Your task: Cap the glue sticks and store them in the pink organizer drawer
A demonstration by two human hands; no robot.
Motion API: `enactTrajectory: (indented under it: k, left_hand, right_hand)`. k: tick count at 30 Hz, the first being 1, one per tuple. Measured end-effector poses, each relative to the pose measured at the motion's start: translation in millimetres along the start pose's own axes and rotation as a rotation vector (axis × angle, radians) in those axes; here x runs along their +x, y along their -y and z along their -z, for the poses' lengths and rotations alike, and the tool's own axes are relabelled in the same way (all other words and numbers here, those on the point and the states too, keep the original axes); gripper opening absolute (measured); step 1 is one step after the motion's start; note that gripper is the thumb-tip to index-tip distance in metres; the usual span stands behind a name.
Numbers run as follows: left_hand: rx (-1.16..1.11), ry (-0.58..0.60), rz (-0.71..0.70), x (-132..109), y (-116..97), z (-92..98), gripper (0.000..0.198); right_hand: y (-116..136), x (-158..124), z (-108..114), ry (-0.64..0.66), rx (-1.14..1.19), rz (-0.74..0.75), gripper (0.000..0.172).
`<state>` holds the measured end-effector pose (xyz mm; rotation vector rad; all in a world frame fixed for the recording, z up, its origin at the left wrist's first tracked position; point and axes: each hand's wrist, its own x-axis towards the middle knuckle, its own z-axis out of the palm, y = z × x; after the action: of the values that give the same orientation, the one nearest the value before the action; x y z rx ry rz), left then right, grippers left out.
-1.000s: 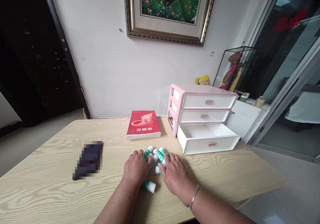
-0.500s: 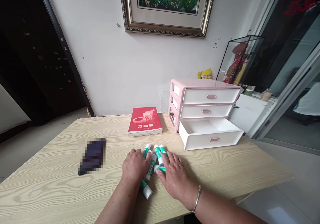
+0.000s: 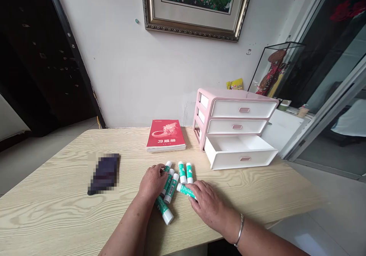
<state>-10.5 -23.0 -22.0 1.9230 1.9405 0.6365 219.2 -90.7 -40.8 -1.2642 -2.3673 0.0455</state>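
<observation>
Several white glue sticks with green labels lie on the table, mostly side by side and pointing away from me. My left hand (image 3: 152, 181) rests at the left of the group, with its fingers on or against the farthest-left glue stick (image 3: 167, 168). Below that hand lies another glue stick (image 3: 164, 210), tilted toward me. My right hand (image 3: 209, 203) is at the right, its fingertips against a crosswise glue stick (image 3: 186, 191). Two more glue sticks (image 3: 182, 172) stand clear of both hands, just beyond it.
The light wood table (image 3: 57, 183) holds a red book (image 3: 165, 136) and a pink-and-white drawer unit (image 3: 236, 113) with its bottom drawer (image 3: 240, 159) pulled out. A pixelated dark object (image 3: 104, 174) lies at the left. Behind stand a wall and a glass case (image 3: 276, 71).
My hands have moved apart, the right one toward me and rightward. The glue sticks between them are now spread out and more parallel, with one lying crosswise under my right fingertips.
</observation>
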Motion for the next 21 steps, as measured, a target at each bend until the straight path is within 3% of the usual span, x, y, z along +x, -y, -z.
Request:
enactTrajectory:
  k: [3,7,13,17,21]
  left_hand:
    - [-0.002,0.002,-0.011,0.6,0.4,1.0,0.036]
    - [0.026,0.01,-0.034,0.9,1.0,0.6,0.036]
    - [0.042,0.022,-0.052,1.6,3.8,-1.9,0.035]
    - [0.044,0.036,-0.061,3.0,5.0,-0.6,0.034]
    - [0.042,0.036,-0.059,3.7,5.0,0.4,0.034]
  right_hand:
    - [-0.9,-0.8,3.4,-0.099,0.102,-0.061,0.041]
    - [-4.8,15.5,15.3,-0.203,0.109,-0.25,0.042]
    - [-6.6,57.2,20.3,0.072,-0.147,-0.485,0.038]
    - [0.1,76.3,16.2,0.116,-0.204,-0.511,0.054]
    - [0.4,88.6,6.5,0.15,-0.135,-0.507,0.05]
